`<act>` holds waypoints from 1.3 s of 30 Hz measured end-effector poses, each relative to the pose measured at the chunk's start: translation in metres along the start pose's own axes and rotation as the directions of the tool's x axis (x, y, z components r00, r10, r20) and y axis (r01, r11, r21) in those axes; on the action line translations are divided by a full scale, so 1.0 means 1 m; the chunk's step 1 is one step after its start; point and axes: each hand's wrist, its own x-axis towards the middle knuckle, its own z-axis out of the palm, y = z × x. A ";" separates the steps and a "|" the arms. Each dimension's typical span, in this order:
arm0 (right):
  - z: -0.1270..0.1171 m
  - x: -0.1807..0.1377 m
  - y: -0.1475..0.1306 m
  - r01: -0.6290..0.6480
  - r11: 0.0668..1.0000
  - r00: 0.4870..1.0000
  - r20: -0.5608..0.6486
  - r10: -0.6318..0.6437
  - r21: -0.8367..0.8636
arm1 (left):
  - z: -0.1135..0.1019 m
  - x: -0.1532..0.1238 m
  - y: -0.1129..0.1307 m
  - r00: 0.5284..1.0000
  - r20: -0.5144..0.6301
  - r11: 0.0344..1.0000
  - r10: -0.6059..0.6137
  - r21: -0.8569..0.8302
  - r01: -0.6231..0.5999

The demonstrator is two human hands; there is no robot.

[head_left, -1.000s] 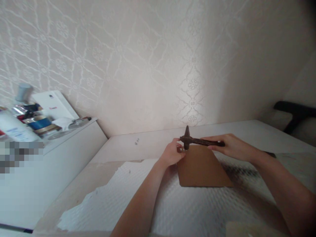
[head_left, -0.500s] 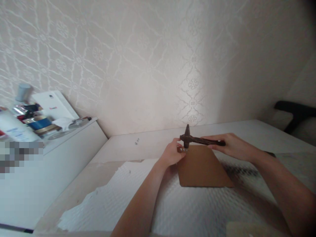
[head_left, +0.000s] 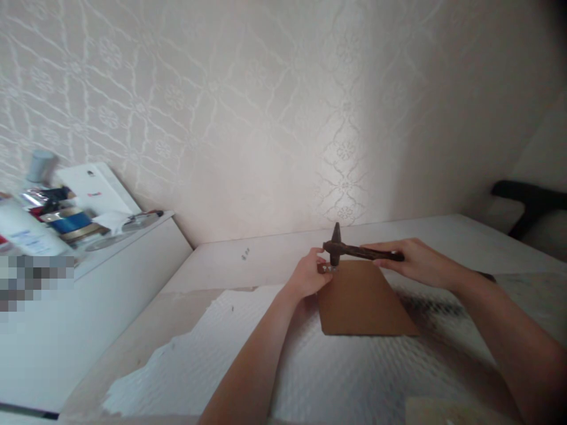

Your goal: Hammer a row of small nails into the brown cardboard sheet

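Observation:
My right hand (head_left: 414, 260) is closed around the end of a dark, worn hammer's handle. The hammer (head_left: 335, 248) lies nearly level, its head over the far left corner of a flat brown board (head_left: 361, 304). Beside that corner, my left hand (head_left: 308, 274) grips the board's edge, thumb on top and a finger raised close to the hammer head. Several small shiny metal pieces (head_left: 328, 268), perhaps nail or screw heads, sit in a row at the far edge, just under the hammer's face. Whether the face touches them I cannot tell.
White bubble wrap (head_left: 186, 360) lies beneath the board. A few tiny metal pieces (head_left: 245, 254) rest on the white surface near the wall. On the left, a white cabinet (head_left: 133, 254) carries blue tape (head_left: 73, 221), a white box (head_left: 100, 186) and other items. A black chair part (head_left: 527, 198) is at right.
Almost nothing differs. The hammer, the board and both hands keep the same places; only the view has shifted very slightly.

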 end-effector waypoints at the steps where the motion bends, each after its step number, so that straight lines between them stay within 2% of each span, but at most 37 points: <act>1: 0.000 0.000 0.000 0.003 1.000 1.000 0.006 -0.003 -0.001 | 0.000 0.000 0.000 1.000 0.000 1.000 0.000 0.001 0.000; 39: 0.000 0.000 -0.003 -0.012 0.999 1.000 -0.006 0.012 0.040 | 0.000 0.000 -0.001 1.000 0.000 1.000 0.009 0.024 -0.009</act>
